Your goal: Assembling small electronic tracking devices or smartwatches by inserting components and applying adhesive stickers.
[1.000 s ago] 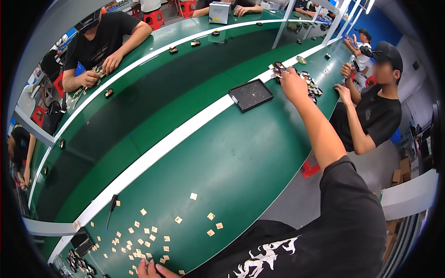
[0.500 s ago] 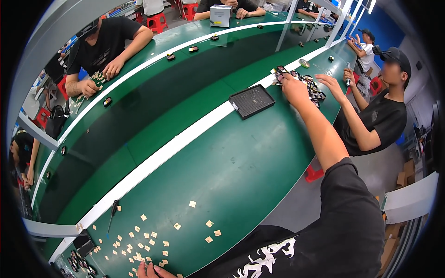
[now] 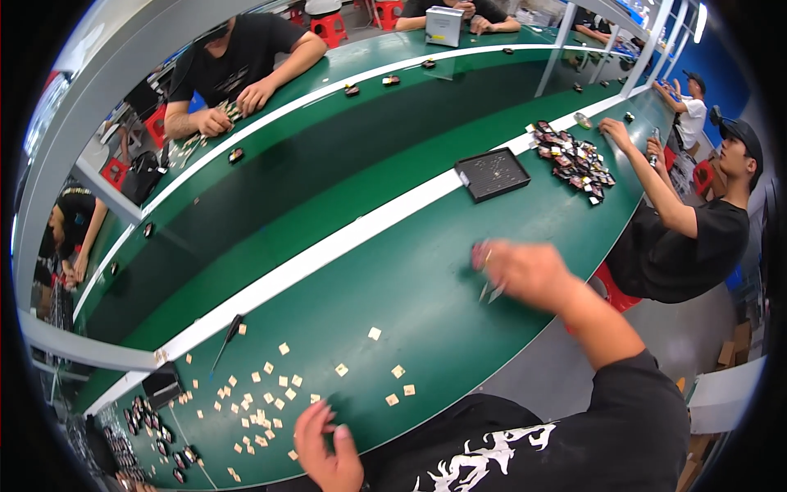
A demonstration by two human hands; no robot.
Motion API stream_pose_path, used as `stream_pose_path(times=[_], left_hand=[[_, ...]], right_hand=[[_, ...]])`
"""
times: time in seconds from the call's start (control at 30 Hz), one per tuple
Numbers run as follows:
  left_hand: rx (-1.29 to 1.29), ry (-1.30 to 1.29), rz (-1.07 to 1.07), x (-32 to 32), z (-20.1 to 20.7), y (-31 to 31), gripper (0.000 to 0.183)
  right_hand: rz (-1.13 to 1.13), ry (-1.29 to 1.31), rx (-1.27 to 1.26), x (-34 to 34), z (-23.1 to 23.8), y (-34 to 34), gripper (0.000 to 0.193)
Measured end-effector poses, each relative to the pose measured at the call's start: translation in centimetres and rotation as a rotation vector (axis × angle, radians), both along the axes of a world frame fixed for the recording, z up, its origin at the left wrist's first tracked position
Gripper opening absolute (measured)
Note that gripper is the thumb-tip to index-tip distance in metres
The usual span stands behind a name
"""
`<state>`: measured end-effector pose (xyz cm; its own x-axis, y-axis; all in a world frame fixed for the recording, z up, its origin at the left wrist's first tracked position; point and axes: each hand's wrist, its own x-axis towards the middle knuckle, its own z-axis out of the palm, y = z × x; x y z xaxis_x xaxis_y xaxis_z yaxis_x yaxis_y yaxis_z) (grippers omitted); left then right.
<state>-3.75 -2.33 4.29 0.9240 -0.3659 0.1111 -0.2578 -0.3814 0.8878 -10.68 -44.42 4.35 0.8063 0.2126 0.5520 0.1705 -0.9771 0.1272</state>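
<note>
My right hand (image 3: 529,275) is closed and blurred over the bench's near part, holding a small dark part with a pinkish face (image 3: 480,254). Thin pale prongs (image 3: 490,292) stick out below that hand, perhaps tweezers. My left hand (image 3: 328,451) is at the near edge, fingers and thumb apart, with nothing visible in it. Scattered beside it lie many small tan squares (image 3: 341,370). Farther off, a heap of small black parts with coloured labels (image 3: 574,164) rests on the green bench (image 3: 426,295).
A black tray (image 3: 494,175) with tiny pieces sits by the white rail. A screwdriver (image 3: 226,344) and a black box (image 3: 162,385) lie left, near more black parts (image 3: 147,418). The dark conveyor belt (image 3: 328,164) runs beyond. A co-worker (image 3: 689,213) sits right.
My right hand has left the heap and come nearer with a small dark part. My left hand has risen from the tan squares, fingers spread. The view has shifted.
</note>
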Motion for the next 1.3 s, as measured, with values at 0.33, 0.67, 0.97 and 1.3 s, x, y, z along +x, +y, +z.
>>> stream_pose_path(times=[0.33,0.67,0.97,1.3], left_hand=[[-0.292,0.744,-0.282,2.3,-0.9,-1.6,0.040],[-0.432,0.596,0.043,2.4,-1.9,0.6,0.039],[-0.404,0.594,0.104,2.2,-1.8,0.1,0.037],[-0.395,0.360,0.030,1.6,-3.7,0.6,0.038]], right_hand=[[0.559,0.140,0.241,2.6,0.3,17.9,0.016],[0.071,0.401,0.765,2.4,-1.2,19.0,0.017],[0.015,0.495,0.747,2.6,-0.9,21.0,0.030],[0.123,0.513,0.841,2.9,-0.2,23.4,0.014]])
